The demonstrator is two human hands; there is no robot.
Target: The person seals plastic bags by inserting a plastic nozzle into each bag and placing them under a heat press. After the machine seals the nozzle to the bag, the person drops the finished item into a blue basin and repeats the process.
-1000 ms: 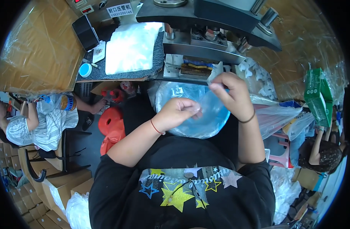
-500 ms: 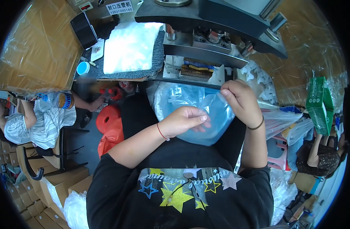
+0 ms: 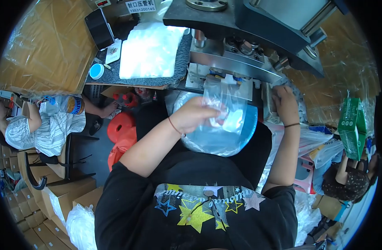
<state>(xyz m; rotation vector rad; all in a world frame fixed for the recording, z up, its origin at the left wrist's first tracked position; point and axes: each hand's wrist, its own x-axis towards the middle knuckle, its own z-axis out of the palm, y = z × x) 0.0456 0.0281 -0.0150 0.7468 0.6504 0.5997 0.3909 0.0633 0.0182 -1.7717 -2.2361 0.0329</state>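
My left hand (image 3: 195, 115) is closed on a clear plastic bag (image 3: 232, 98), its fingers and thumb pinching the near side. The bag stands up in front of the press opening and reaches over its lower plate. Beneath that hand, a bluish translucent plastic piece with a curved blue edge (image 3: 251, 129) rests on my lap; I cannot tell whether it is a basin or a bag. My right hand (image 3: 285, 102) is at the right of the press, fingers curled down by a narrow tray (image 3: 269, 106) near small white pieces. What its fingertips touch is hidden.
The dark metal press (image 3: 241, 25) overhangs the work spot. Left of it, a stack of clear bags (image 3: 151, 52) lies on a grey cloth beside a blue-topped jar (image 3: 96, 71). Large cardboard boxes (image 3: 49, 50) flank the bench. Other people sit at left and right, near a red stool (image 3: 121, 127).
My left hand has lifted the clear bag toward the press opening. My right hand has let go of the plastic and moved right, to the tray. The whole view has shifted slightly.
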